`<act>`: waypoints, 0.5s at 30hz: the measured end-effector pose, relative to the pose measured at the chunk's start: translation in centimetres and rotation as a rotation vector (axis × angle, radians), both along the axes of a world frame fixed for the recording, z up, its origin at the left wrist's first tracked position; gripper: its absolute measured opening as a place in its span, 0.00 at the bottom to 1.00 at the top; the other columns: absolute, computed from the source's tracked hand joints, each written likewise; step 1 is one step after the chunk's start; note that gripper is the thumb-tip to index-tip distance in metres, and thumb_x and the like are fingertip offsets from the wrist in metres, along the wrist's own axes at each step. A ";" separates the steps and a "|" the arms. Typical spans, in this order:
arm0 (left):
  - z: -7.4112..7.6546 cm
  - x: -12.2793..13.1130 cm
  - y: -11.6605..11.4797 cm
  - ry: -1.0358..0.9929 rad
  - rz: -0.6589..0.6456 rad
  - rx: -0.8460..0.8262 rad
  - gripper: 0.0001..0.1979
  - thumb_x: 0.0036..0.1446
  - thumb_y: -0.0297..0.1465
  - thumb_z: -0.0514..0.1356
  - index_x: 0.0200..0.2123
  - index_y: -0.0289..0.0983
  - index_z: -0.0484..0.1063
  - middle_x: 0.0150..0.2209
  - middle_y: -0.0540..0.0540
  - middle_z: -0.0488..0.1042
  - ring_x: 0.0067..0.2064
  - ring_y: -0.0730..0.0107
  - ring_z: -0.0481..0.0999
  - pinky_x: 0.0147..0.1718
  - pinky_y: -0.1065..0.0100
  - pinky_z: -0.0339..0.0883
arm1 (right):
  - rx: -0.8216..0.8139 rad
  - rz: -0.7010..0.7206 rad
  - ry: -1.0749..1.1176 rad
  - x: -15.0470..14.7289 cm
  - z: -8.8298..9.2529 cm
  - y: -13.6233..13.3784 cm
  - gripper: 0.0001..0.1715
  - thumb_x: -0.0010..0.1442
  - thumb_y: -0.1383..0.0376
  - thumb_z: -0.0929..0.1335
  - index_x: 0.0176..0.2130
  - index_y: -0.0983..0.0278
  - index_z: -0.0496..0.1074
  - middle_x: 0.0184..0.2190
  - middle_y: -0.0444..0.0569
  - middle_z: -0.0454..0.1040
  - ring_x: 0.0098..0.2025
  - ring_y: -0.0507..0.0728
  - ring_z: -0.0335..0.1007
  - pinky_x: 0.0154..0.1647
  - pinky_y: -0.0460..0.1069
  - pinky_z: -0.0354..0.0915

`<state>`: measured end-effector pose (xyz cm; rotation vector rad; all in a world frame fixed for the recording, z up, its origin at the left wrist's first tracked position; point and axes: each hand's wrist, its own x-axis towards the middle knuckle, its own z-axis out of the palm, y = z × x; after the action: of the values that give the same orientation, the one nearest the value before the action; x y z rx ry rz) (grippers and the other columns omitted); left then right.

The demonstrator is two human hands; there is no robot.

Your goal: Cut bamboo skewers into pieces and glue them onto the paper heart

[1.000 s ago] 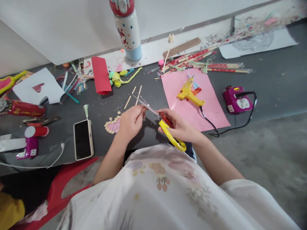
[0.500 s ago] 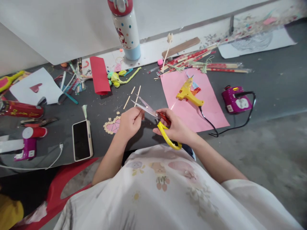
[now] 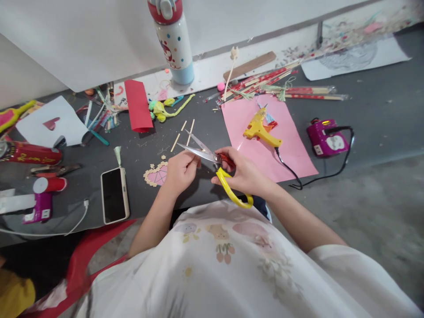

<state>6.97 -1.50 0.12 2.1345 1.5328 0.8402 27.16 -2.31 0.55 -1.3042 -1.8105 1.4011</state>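
Observation:
My right hand (image 3: 240, 172) is closed on the handles of yellow and red scissors (image 3: 233, 187), whose parted blades point up and left. My left hand (image 3: 181, 171) is closed, thumb against fingers, close below the lower blade; whatever it pinches is too small to make out. Beside it lies a pink heart piece (image 3: 157, 176) with a beaded-looking tan edge, partly hidden by the hand. Thin wooden sticks (image 3: 179, 136) lie just beyond the blades. To the right, a yellow glue gun (image 3: 261, 128) rests on pink paper (image 3: 291, 152).
A phone (image 3: 115, 195) lies left of my arm. A bottle (image 3: 174, 48) stands at the back near a red card (image 3: 139, 106). Wrapped sticks (image 3: 308, 90) lie at the back right, with a purple box (image 3: 327, 138) and cable on the right.
The scissor blades have spread wider, the lower one swinging slightly left and down over my left hand. Both hands stay in nearly the same place.

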 end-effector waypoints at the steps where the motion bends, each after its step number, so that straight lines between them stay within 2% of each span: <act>1: 0.0 0.0 0.0 0.001 -0.002 -0.006 0.16 0.59 0.32 0.51 0.21 0.37 0.69 0.23 0.50 0.73 0.26 0.73 0.71 0.28 0.71 0.62 | -0.003 0.003 -0.005 0.1 -0.1 0.0 0.35 0.46 0.57 0.73 0.50 0.62 0.60 0.29 0.40 0.62 0.30 0.50 0.60 0.31 0.47 0.61; 9: -0.2 0.1 0.1 -0.025 0.005 -0.043 0.15 0.60 0.32 0.52 0.22 0.38 0.70 0.22 0.49 0.73 0.23 0.74 0.69 0.27 0.70 0.61 | -0.038 0.007 -0.045 0.0 -0.1 -0.2 0.32 0.48 0.56 0.72 0.50 0.62 0.60 0.29 0.40 0.62 0.28 0.50 0.60 0.30 0.47 0.60; 15: -0.1 0.2 0.3 -0.245 0.005 -0.284 0.21 0.62 0.40 0.49 0.22 0.38 0.70 0.18 0.50 0.70 0.22 0.73 0.69 0.25 0.70 0.61 | 0.044 0.035 -0.091 0.1 0.3 0.1 0.35 0.47 0.57 0.72 0.52 0.62 0.58 0.35 0.45 0.65 0.33 0.52 0.64 0.35 0.49 0.63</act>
<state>7.18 -1.20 0.01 1.7572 1.4363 0.7979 27.29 -2.25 0.85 -1.3396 -1.9210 1.3317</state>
